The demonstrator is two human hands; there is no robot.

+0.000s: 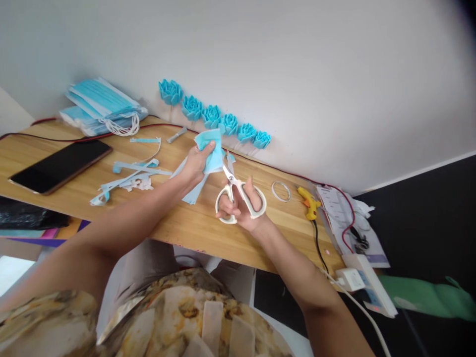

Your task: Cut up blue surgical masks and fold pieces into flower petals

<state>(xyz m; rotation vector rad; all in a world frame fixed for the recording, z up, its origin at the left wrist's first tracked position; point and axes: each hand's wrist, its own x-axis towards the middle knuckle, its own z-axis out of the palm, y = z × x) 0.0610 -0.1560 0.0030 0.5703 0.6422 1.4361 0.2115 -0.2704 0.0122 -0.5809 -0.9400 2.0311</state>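
A light-blue piece of face-mask fabric (212,154) is pinched in my left hand (197,161), thumb on top, above the desk. My right hand (245,210) has its fingers through the white handles of a pair of scissors (231,179). Their blades are apart and point up beside the fabric's right edge. Below the fabric, pale-blue strips (195,192) lie on the wood. Farther left is a heap of cut mask edges and white scraps (137,179).
Several blue fabric flowers (211,116) line the wall behind. A stack of face masks (102,104) and a phone (59,166) lie left. On the right are a wire ring (280,192), a yellow glue gun (308,202), papers (336,213) and a power strip (372,285).
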